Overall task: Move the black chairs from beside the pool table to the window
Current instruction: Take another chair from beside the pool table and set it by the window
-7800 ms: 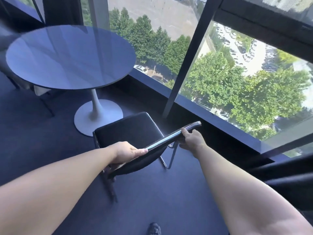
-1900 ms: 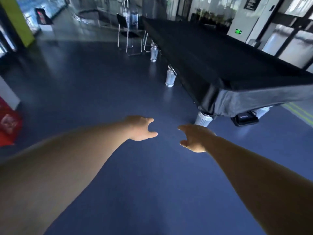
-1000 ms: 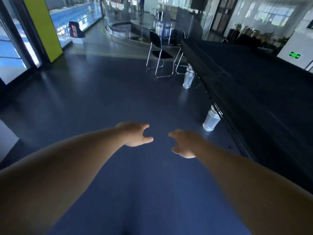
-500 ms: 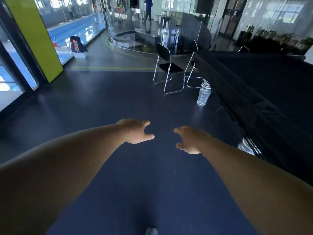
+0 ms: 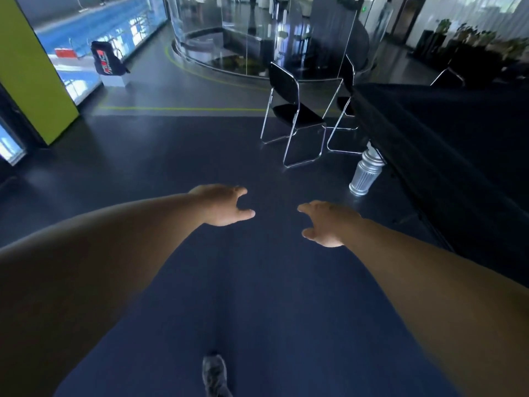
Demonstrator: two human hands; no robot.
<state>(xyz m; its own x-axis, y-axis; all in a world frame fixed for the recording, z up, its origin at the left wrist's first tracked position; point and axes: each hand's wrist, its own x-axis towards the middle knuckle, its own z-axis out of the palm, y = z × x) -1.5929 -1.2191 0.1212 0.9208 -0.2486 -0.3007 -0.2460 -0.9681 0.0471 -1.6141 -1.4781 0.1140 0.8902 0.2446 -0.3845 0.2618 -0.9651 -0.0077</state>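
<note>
Nearer chair (image 5: 294, 113): black padded seat and back on a thin chrome sled frame, far, right of centre. Second chair (image 5: 345, 106) just beyond it, close against the pool table (image 5: 443, 133). The table is draped in black cloth, on a fluted silver leg (image 5: 366, 173). Floor (image 5: 257, 296) dark blue, matte, smooth; farther off it turns glossy grey, with a yellow line. I see the left hand (image 5: 220, 206) and right hand (image 5: 329, 224) stretched out apart, fingers loosely spread, holding nothing, well short of the chairs. Far: curved glass enclosure (image 5: 243, 32). Left: lime-green pillar (image 5: 31, 67), window (image 5: 120, 27).
</note>
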